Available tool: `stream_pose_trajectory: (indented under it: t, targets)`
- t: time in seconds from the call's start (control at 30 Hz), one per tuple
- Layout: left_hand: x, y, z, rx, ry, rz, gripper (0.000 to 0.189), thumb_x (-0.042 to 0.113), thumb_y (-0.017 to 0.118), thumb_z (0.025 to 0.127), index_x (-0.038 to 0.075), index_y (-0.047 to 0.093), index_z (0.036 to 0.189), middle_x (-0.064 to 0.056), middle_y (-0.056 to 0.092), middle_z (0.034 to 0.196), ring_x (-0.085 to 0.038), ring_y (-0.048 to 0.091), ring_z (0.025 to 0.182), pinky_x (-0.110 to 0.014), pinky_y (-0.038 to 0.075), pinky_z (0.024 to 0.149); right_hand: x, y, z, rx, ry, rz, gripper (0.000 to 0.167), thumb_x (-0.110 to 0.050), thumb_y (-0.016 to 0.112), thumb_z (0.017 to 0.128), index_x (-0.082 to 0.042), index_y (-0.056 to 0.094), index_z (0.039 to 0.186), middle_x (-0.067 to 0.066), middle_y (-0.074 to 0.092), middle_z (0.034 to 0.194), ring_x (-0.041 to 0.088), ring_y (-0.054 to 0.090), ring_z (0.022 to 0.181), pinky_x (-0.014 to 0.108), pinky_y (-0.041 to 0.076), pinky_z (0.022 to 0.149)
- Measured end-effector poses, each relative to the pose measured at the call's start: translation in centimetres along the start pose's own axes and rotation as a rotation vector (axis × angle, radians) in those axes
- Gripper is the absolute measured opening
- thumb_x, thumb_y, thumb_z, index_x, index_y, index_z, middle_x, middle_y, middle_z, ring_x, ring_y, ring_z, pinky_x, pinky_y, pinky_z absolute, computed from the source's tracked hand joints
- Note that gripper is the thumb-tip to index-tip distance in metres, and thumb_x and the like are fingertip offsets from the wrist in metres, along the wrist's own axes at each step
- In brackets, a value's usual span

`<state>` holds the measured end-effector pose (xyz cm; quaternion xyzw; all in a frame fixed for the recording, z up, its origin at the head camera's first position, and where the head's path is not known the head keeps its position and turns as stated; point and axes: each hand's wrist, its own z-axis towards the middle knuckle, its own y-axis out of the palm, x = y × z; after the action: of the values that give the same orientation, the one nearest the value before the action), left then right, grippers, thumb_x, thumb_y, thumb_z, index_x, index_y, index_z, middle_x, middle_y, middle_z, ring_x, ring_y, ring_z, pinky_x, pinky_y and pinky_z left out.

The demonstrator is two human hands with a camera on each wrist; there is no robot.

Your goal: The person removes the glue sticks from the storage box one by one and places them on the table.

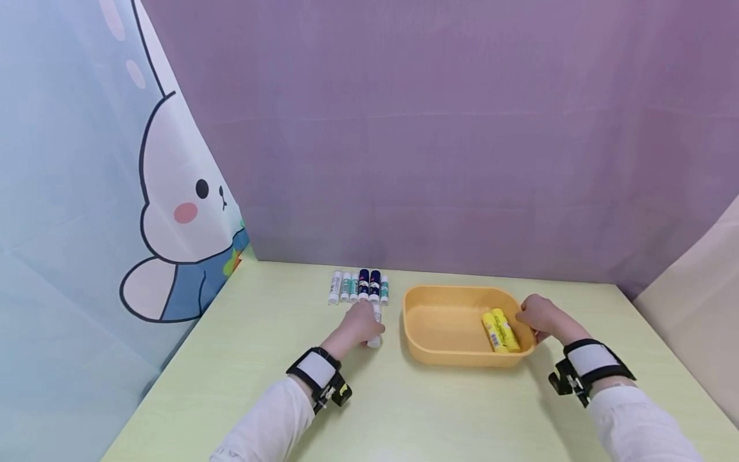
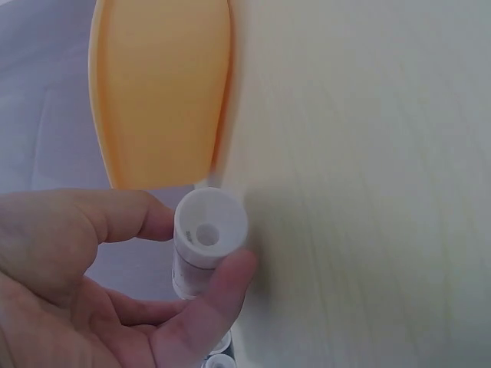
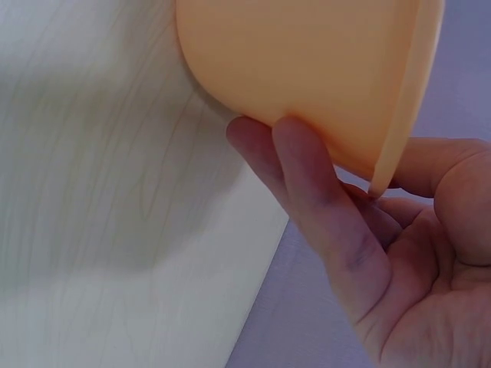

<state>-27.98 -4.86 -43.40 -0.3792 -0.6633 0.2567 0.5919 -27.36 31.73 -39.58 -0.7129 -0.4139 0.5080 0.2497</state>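
My left hand [image 1: 362, 323] pinches a white glue stick [image 1: 374, 326] between thumb and fingers, just in front of a row of glue sticks. The left wrist view shows the hollow round end of that glue stick [image 2: 209, 230] facing the camera. My right hand [image 1: 545, 316] grips the right end of an orange plastic tray [image 1: 450, 357]. In the right wrist view, the thumb side is at the tray's rim [image 3: 406, 107] while fingers [image 3: 307, 165] lie against the outer wall. Two yellow glue sticks [image 1: 501, 330] lie inside the tray at its right end.
Several glue sticks lie side by side behind my left hand: a white one [image 1: 335, 288], white-and-green ones [image 1: 346, 287] and two dark blue-capped ones [image 1: 375, 284]. A purple cloth [image 1: 439, 141] hangs behind the pale table [image 1: 450, 417]. A printed curtain [image 1: 63, 224] borders the left side.
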Motion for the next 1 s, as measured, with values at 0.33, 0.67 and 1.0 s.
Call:
stream_pose_trajectory:
  t: [0.33,0.67,1.0]
  targets:
    - [-0.40,0.30,0.54,-0.007,-0.004,0.012,0.051,0.012,0.072,0.078,-0.012,0.045,0.114,-0.015,0.054,0.082,-0.019,0.060,0.046,-0.027,0.048,0.040,-0.16,-0.06,0.05,0.008,0.012,-0.016,0.014,-0.006,0.044,0.088,0.001,0.052,0.079,0.005,0.048,0.063,0.014,0.055,0.051,0.030,0.054,0.051]
    - [-0.48,0.41,0.67,-0.006,-0.020,-0.007,0.044,0.013,0.071,0.080,-0.009,0.046,0.109,-0.014,0.053,0.082,-0.020,0.060,0.046,-0.029,0.050,0.042,-0.22,-0.06,-0.13,0.008,0.017,-0.009,0.014,-0.006,0.045,0.088,0.001,0.051,0.078,0.006,0.050,0.063,0.014,0.056,0.051,0.030,0.054,0.051]
    - [-0.35,0.35,0.49,-0.003,-0.009,0.007,0.045,0.014,0.072,0.080,-0.010,0.045,0.106,-0.018,0.053,0.086,-0.021,0.060,0.045,-0.026,0.047,0.038,-0.05,0.07,-0.05,0.005,0.004,0.011,0.015,-0.005,0.044,0.088,0.000,0.050,0.075,0.006,0.050,0.063,0.015,0.056,0.052,0.031,0.055,0.051]
